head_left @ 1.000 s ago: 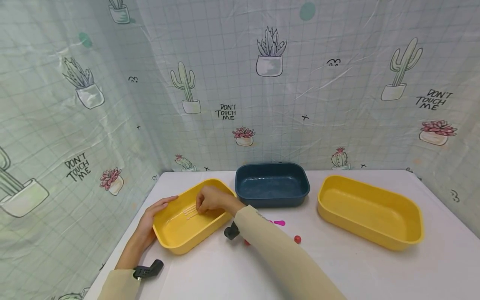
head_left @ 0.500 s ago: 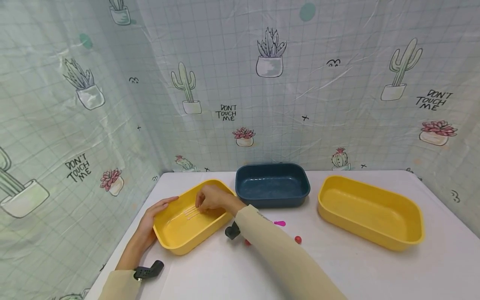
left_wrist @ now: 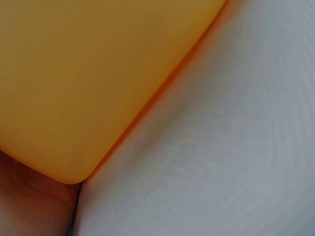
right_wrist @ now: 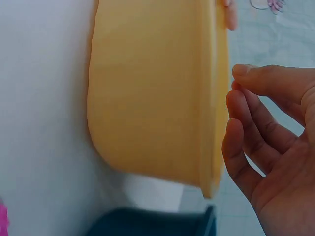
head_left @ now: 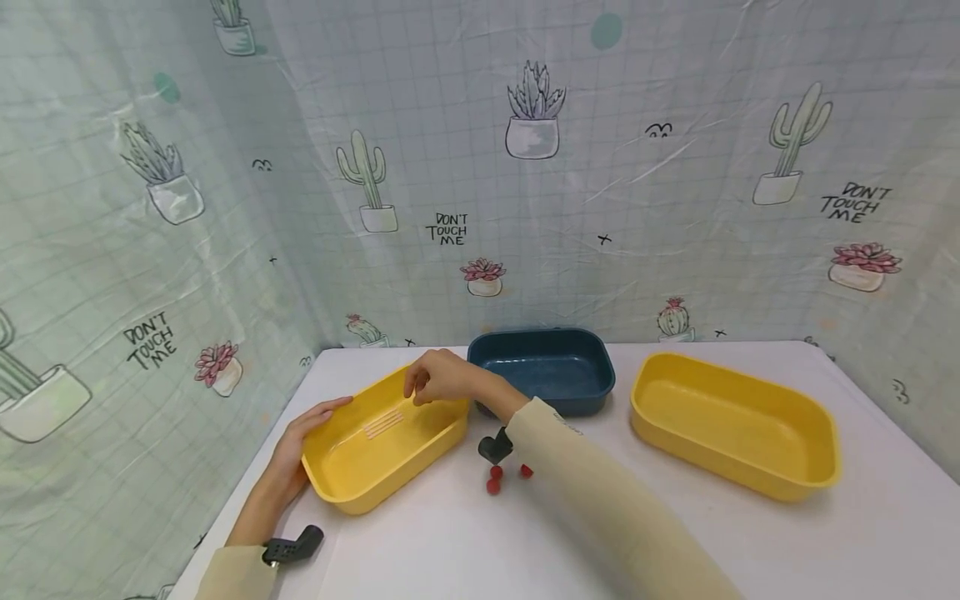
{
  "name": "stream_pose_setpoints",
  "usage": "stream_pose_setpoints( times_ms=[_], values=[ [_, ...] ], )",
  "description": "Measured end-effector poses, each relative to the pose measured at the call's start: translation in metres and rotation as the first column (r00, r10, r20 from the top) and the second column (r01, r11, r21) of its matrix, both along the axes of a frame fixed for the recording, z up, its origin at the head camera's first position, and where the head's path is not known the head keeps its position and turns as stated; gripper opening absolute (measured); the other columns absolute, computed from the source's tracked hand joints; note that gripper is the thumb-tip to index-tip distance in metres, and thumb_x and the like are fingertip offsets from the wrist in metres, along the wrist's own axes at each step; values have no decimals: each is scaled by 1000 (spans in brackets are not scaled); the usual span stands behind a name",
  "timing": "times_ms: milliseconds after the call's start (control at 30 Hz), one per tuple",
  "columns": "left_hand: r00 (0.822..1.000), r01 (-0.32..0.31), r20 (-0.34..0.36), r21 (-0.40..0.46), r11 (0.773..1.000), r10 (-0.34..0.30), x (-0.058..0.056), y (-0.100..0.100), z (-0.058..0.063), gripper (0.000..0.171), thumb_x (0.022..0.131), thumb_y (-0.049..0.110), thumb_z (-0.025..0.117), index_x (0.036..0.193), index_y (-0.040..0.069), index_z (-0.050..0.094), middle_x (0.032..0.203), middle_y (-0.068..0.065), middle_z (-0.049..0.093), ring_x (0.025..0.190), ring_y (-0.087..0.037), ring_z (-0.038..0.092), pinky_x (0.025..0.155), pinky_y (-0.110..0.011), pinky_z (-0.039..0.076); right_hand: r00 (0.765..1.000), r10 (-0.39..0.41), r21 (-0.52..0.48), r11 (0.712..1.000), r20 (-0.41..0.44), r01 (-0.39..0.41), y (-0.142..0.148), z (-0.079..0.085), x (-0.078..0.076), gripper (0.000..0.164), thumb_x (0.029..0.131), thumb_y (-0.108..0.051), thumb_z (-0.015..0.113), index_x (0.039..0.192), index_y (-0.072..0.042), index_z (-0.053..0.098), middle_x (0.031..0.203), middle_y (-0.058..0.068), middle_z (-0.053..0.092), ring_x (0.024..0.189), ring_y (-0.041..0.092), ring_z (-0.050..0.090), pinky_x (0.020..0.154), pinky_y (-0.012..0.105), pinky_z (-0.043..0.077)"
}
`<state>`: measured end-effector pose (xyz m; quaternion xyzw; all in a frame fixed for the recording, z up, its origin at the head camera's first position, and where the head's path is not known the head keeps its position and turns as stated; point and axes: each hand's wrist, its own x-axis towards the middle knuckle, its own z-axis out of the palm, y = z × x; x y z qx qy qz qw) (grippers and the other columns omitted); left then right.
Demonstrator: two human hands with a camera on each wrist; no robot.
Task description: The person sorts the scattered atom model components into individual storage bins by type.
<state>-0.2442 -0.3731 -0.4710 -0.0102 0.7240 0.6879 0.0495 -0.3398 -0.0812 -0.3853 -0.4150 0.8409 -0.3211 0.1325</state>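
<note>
A yellow tray (head_left: pixel 352 458) stands at the left of the table. Several thin pale sticks (head_left: pixel 384 424) lie side by side on its floor. My left hand (head_left: pixel 294 450) rests along the tray's left outer side, its visible fingers fairly straight at the rim; in the left wrist view only a bit of palm (left_wrist: pixel 29 201) shows against the wall. Over the tray's far right end hovers my right hand (head_left: pixel 442 377). In the right wrist view its fingers (right_wrist: pixel 241 152) are loosely bent with thumb near index, and nothing shows between them.
A dark blue tray (head_left: pixel 600 402) stands behind, just right of the yellow one. Another yellow tray (head_left: pixel 697 443) is farther right. Small red balls (head_left: pixel 492 486) lie near my right wrist. A bright pink thing (right_wrist: pixel 3 221) shows partly in the right wrist view.
My right hand has risen from beside the sticks toward the tray's far right rim, leaving them uncovered. My left hand stays at the tray. The pink thing is now hidden in the head view.
</note>
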Motion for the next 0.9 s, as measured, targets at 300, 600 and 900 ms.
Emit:
stream_pose_setpoints(
  times_ms=[300,600,900],
  values=[
    [1000,-8,0,-6,1000,8,1,0,2,50,110,38,42,155,16,49,157,6,49,128,4,56,102,-14,50,996,15,-16,1000,-85,-16,49,14,11,5,93,-10,75,97,-10,77,90,-1,71,82,12,59,71,17,52],
    [1000,-8,6,-19,1000,8,4,-2,4,49,111,37,40,155,16,49,150,12,52,127,4,56,101,-14,50,996,-8,-50,999,-85,4,99,9,33,6,94,-9,73,98,-8,77,91,-3,73,81,10,60,77,18,57],
    [1000,25,-1,19,1000,-25,2,-1,1,50,111,36,40,156,14,46,147,14,53,127,4,57,102,-16,51,996,-26,-59,998,-89,21,149,-3,48,6,93,-11,75,98,-9,77,90,-6,74,80,5,64,78,19,58]
  ],
)
